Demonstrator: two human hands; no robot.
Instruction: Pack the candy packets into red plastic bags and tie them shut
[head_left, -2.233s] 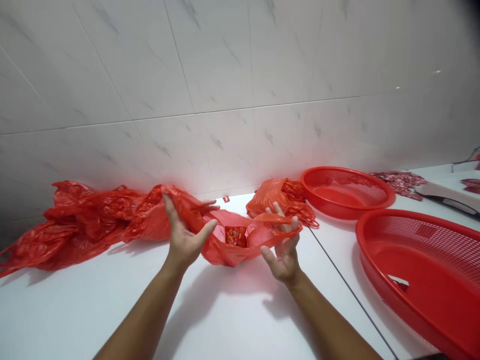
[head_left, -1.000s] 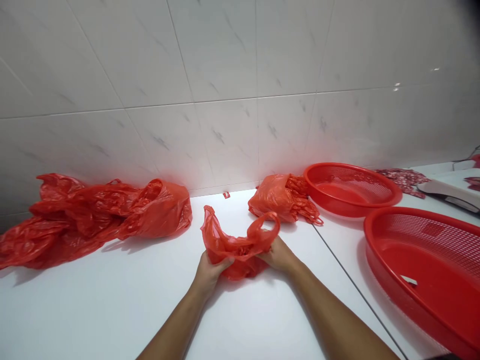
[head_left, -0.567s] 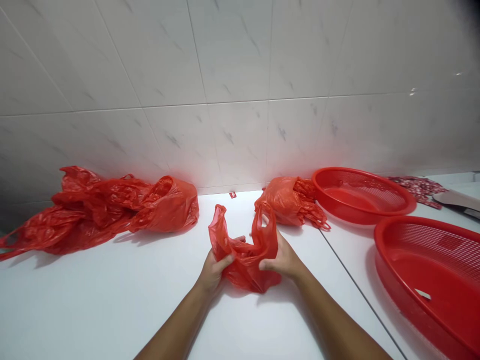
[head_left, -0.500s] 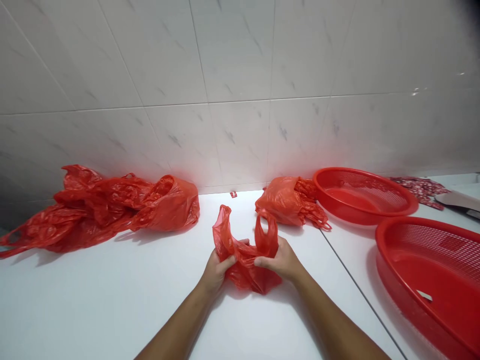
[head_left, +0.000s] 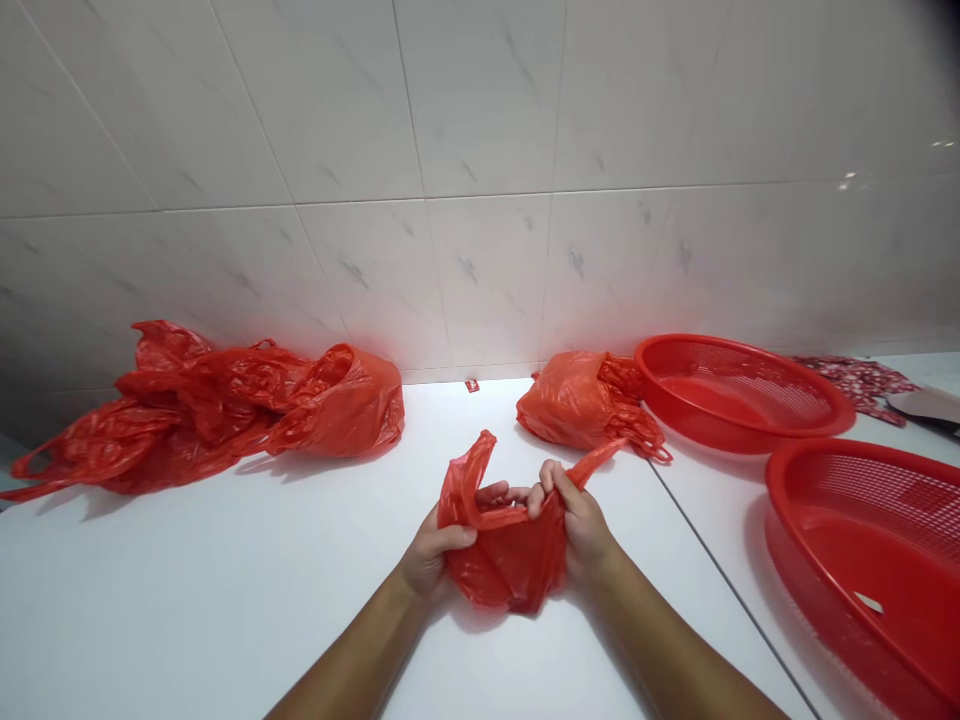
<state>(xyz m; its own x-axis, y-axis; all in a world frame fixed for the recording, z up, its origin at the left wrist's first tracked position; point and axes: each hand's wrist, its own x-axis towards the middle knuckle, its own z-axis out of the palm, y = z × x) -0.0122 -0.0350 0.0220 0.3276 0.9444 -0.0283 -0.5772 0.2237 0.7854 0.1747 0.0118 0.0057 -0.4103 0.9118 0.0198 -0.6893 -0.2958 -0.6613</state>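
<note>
Between my hands is a red plastic bag (head_left: 508, 570) with its two loop handles sticking up and out. My left hand (head_left: 435, 545) grips its left side, thumb in front and fingers behind the rim. Curled over the right part of the rim, my right hand (head_left: 581, 515) holds the bag near its right handle, which points up and to the right. What the bag contains, if anything, is hidden. Behind it, near the wall, lies another red plastic bag (head_left: 566, 400), bulging and gathered at its right end.
Crumpled red plastic bags (head_left: 217, 400) lie along the wall at left. Two red plastic baskets stand at right, one behind (head_left: 742, 440) and one nearer (head_left: 817, 590) with a small pale scrap (head_left: 868, 602) inside. A patterned cloth (head_left: 855, 382) and a small red packet (head_left: 472, 385) lie farther back.
My right hand has shifted from the bag's side up over its rim, fingers now curled there. The right handle has swung outward to the right. My left hand keeps its hold.
</note>
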